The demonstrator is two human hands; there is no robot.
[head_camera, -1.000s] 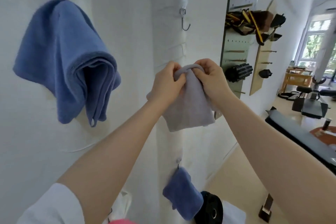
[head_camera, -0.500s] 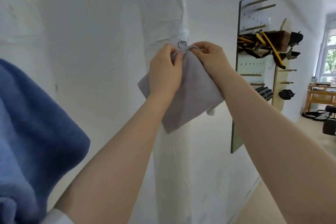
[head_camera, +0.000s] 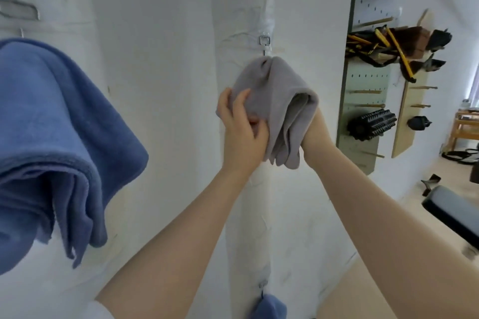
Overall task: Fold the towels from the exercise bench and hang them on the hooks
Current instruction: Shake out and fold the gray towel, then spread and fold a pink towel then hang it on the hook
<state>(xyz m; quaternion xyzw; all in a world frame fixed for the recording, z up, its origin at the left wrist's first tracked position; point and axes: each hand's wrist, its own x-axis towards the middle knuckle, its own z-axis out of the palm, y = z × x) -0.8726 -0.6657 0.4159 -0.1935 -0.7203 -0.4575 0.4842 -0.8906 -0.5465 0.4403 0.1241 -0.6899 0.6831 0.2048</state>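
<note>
A folded grey towel [head_camera: 278,96] hangs from a metal hook [head_camera: 265,44] on the white pillar. My left hand [head_camera: 241,124] presses and pinches the towel's left side. My right hand [head_camera: 315,132] is behind the towel's lower right folds, mostly hidden, fingers inside the cloth. A large blue towel [head_camera: 51,142] hangs from a hook on the wall at the left. The top of another blue towel [head_camera: 269,308] shows on a lower hook at the bottom of the pillar.
A pegboard [head_camera: 368,80] on the wall to the right carries straps, a black roller [head_camera: 373,124] and other gear. The black exercise bench [head_camera: 453,212] stands at the lower right on a pale floor. A wooden table sits at the far right.
The grey towel went from being held up at the hook to hanging on it. Both hands have dropped from its top edge to its sides. The view has pulled back.
</note>
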